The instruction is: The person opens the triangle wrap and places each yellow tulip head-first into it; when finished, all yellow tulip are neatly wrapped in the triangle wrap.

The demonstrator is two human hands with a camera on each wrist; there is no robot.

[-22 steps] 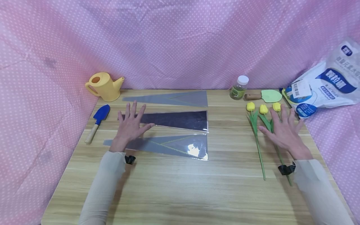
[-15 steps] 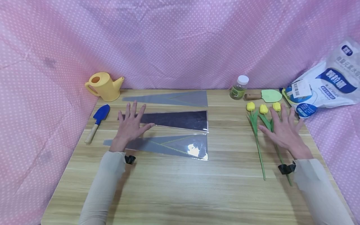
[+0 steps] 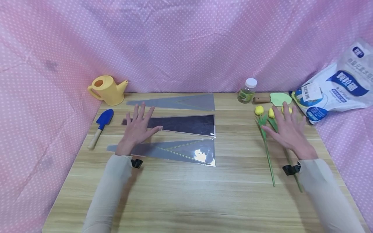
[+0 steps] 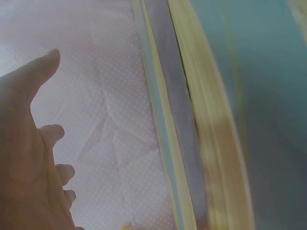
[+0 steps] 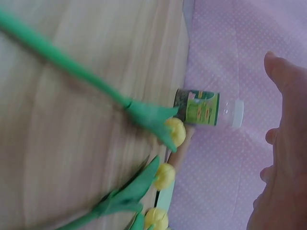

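Observation:
My left hand (image 3: 137,131), fingers spread, is over the narrow end of a dark tapered plastic sleeve (image 3: 186,125). Two grey, partly clear tapered sleeves lie on either side of it, a far sleeve (image 3: 192,102) and a near sleeve (image 3: 180,150). On the right, my right hand (image 3: 288,134) is spread above the artificial yellow tulips, partly covering two of them. The leftmost tulip (image 3: 259,110) shows whole, its green stem pointing toward me. In the right wrist view, a tulip bloom (image 5: 164,176) and its leaves appear beside the hand. Neither hand holds anything.
A yellow watering can (image 3: 109,90) and a blue trowel (image 3: 104,119) are at the left edge. Along the back right stand a white-capped bottle (image 3: 247,92), a green trowel (image 3: 280,99) and a large printed bag (image 3: 329,87). Pink dotted cloth (image 3: 186,45) surrounds the wooden table (image 3: 186,200).
My right hand has shifted left and a little away from me, covering more of the tulips. The left hand has moved slightly to the right. The objects stay where they were.

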